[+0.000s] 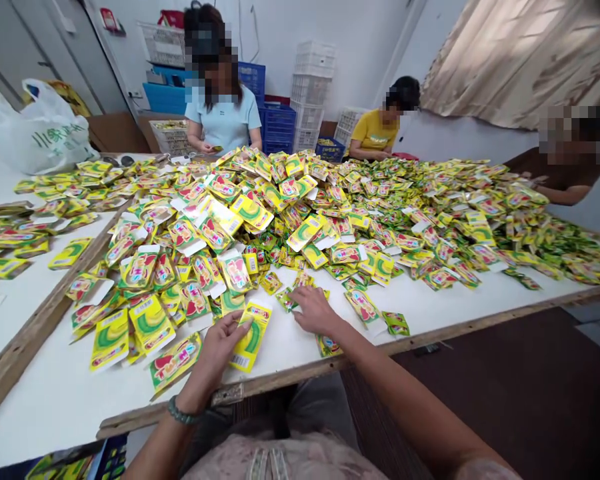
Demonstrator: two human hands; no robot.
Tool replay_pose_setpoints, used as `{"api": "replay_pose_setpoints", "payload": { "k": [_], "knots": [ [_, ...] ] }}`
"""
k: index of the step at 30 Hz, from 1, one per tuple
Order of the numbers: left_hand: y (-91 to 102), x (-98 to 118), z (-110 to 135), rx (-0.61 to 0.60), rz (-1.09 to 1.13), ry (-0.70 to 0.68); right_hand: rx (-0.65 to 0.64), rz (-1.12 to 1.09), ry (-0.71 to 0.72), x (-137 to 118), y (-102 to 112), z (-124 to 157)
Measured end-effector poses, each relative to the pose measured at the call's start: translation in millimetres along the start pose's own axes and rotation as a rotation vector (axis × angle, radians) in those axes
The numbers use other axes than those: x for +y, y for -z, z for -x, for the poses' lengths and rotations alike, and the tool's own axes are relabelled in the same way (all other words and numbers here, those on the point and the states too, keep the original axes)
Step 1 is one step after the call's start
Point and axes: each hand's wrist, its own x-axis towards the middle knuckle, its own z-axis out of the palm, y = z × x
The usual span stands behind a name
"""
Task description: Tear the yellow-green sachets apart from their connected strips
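Note:
My left hand point(221, 343) is closed on a flat yellow-and-green carton point(251, 339), thumb across its front, just above the table's near edge. The carton carries a green curved picture and a barcode at its lower end. To the right, the curled fingers of my right hand point(313, 310) are at a small green packet point(285, 300) on the white tabletop. Their tips meet its right edge, and part of it is covered. Partly under my right wrist lies another carton point(329, 345). More yellow cartons point(153, 323) lie left of my left hand.
A large heap of cartons and small packets point(290, 200) covers the table's middle. Wooden strips point(45, 310) edge the white table point(45, 407). Three people work around the far side. A plastic bag point(40, 133) stands far left; stacked crates point(313, 93) stand behind.

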Motion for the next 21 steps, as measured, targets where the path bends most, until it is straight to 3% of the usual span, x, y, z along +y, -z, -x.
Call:
{"api": "replay_pose_setpoints", "payload": {
  "k": [3,7,10,12,15,18,21],
  "knots": [
    [6.2,-0.2,3.6,0.008,-0.056,-0.046,0.039,-0.043,0.051,-11.0,0.8,10.8],
    [12.0,1.3,10.3,0.025,-0.105,-0.070,0.022,-0.027,0.220,-17.6,-9.5,2.7],
    [14.7,-0.3,12.8,0.056,-0.127,-0.073,0.095,-0.135,0.186,-21.2,-20.0,-8.0],
    [17.0,-2.8,12.9,0.066,-0.124,-0.068,0.209,-0.324,0.041,-25.5,-21.6,-12.3],
    [20.3,-6.1,11.6,0.057,-0.112,-0.075,0.306,-0.784,-0.134,-36.2,-15.0,-13.4],
    [20.0,-6.1,10.0,0.100,-0.108,-0.110,0.281,-1.207,-0.125,-49.1,-5.3,-9.6],
    [13.4,-5.0,9.2,0.085,0.022,-0.095,0.228,-1.379,-0.173,-60.6,1.0,-3.5]
  ]
}}
